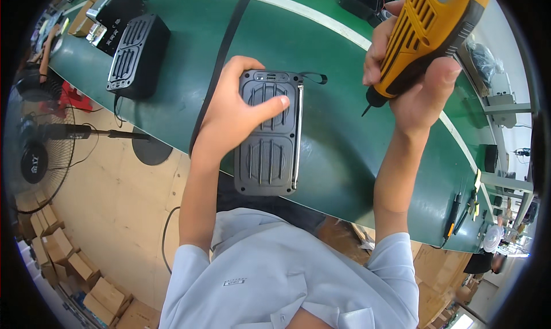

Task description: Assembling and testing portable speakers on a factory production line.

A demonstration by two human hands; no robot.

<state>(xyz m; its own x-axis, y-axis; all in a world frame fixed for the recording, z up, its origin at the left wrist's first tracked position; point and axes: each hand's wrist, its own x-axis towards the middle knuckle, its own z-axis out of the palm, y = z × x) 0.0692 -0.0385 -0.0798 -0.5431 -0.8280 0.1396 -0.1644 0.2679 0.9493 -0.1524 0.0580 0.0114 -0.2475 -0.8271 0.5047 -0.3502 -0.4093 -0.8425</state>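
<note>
1. Here's your left hand point(229, 113), grasping the black rectangular speaker with ribbed twin grilles point(267, 157): thumb across the upper grille, fingers curled behind its upper left side.
2. The speaker is right in front of you, panel facing up, its lower end reaching past the near edge of the green-topped workbench point(338, 134); you can't tell whether it touches the bench.
3. Along its right side runs a slim silver metal antenna point(298, 139), and a small black strap loop point(322, 78) sticks out by the top corner.
4. Up on the right, your right hand point(419, 102) grips the yellow-and-black power screwdriver point(427, 39), its dark bit point(365, 110) slanting down and left, well apart from the speaker.
5. Beside your left wrist, a long dark band point(229, 39) cuts down the view.
6. Over to the far left of the bench, a second black ribbed speaker point(138, 59) stands near a black printed box point(117, 10).
</note>
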